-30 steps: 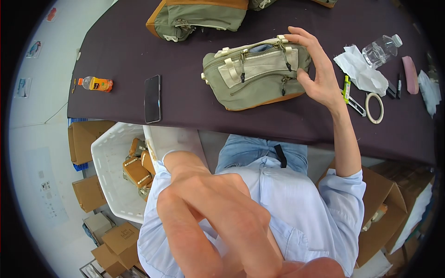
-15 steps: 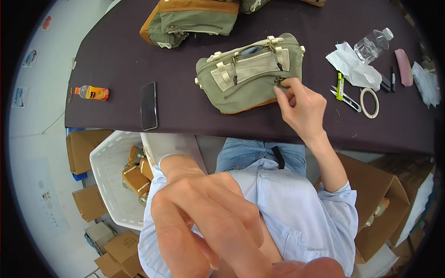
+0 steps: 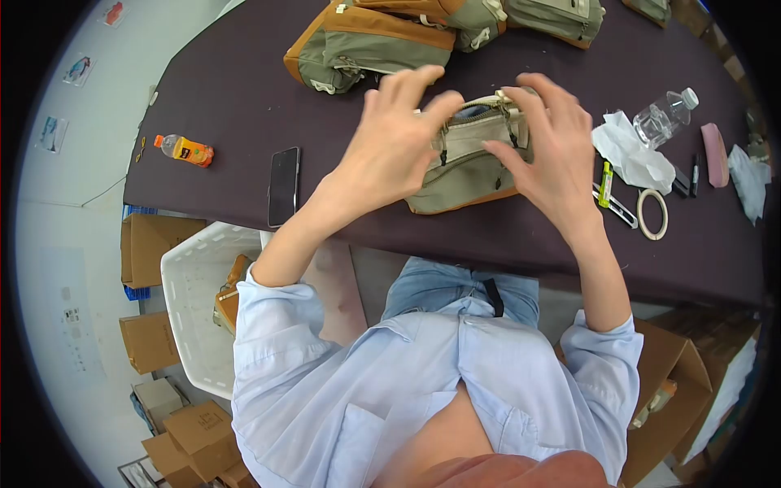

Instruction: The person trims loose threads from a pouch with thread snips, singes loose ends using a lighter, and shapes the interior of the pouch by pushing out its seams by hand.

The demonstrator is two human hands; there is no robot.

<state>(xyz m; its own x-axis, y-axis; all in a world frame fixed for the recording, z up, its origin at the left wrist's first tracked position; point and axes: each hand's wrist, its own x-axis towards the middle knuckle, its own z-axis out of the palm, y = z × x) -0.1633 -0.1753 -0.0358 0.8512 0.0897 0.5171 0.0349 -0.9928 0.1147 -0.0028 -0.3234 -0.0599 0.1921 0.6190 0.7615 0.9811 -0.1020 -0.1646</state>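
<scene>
1. Fingers [image 3: 419, 79] of the left hand [image 3: 384, 146] are parted and bent, and cover the left end of the olive bag [image 3: 464, 183]. Contact cannot be confirmed.
2. Right hand [image 3: 561, 159]: fingers and thumb spread apart at the right end of the bag, thumb in front, fingertips near the top edge. Motion blur hides whether they touch.
3. Bag position: on the dark-covered table [image 3: 228, 106], near the middle of its near edge, directly before the person. A blue-grey patch shows at the upper zipper [image 3: 480, 118].
4. Far side: several olive-and-brown bags [image 3: 390, 49] lie in a row.
5. Right side, nearest group: a yellow-green tool [image 3: 606, 184], white-handled snips [image 3: 622, 213] and a pale ring [image 3: 652, 215].
6. Right side, beyond: crumpled white paper [image 3: 634, 154], a clear bottle [image 3: 661, 122] lying against it, and a pink case [image 3: 715, 154].
7. Left side: a phone [image 3: 284, 185] lies near the table edge; farther left, an orange-drink bottle [image 3: 189, 151] lies on its side.
8. Below the table, left: a white bin [image 3: 191, 325] holds brown items [image 3: 229, 305].
</scene>
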